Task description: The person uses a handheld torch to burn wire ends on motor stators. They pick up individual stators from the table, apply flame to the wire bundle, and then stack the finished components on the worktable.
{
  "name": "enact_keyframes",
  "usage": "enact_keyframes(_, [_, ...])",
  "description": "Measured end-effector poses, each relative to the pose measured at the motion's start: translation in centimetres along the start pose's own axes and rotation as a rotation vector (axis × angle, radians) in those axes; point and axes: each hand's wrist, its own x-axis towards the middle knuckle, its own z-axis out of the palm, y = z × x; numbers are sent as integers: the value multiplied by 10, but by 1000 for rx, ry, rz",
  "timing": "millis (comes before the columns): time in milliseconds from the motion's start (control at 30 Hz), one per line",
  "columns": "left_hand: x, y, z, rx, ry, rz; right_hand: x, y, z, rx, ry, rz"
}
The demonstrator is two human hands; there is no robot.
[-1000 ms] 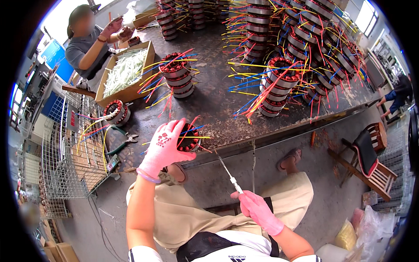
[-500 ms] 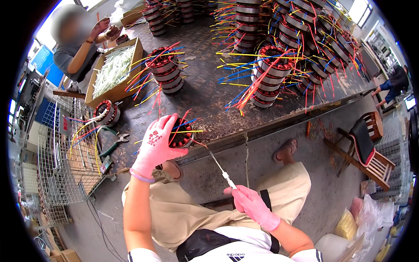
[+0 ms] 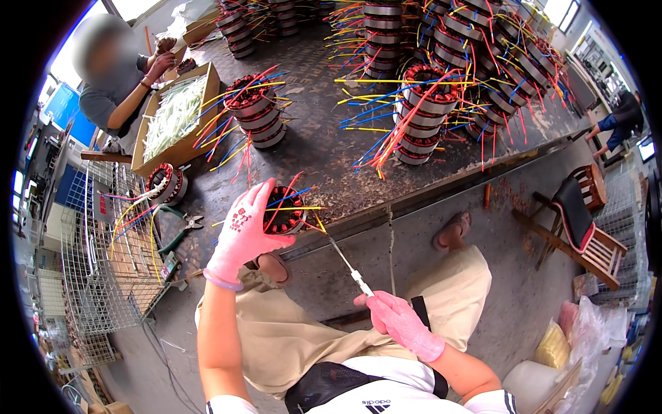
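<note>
My left hand (image 3: 243, 236), in a pink glove, grips the side of a stator (image 3: 295, 222) at the near edge of the bench, thumb toward me. Red, blue and yellow wires stick out of its wound ring. In my gloved right hand (image 3: 405, 324) is a thin metal rod tool (image 3: 343, 259) with a white handle, pointing up and left toward the stator. At the rod's tip a yellow wire end (image 3: 321, 223) shows; whether it is hooked or inserted is too small to tell.
Left of the stator are green-handled pliers (image 3: 181, 230) and another stator (image 3: 167, 186). A cardboard box (image 3: 214, 90) holds white sleeves. Stator stacks (image 3: 255, 114) (image 3: 417, 127) stand farther back. A co-worker (image 3: 121, 96) sits at far left; a wooden chair (image 3: 578, 212) stands right.
The rod's tip has shifted slightly left and up. A yellow wire end now shows there, where a reddish one showed before. My left hand keeps its grip on the stator.
</note>
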Motion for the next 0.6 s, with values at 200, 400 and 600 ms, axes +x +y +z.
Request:
enact_keyframes(200, [3, -1, -2, -21, -30, 16, 1, 0, -2, -109, -11, -20])
enact_keyframes(400, [5, -1, -5, -43, -40, 22, 1, 3, -2, -24, -5, 4])
enact_keyframes(600, [4, -1, -5, -50, -46, 24, 4, 9, -2, -6, -40, -25])
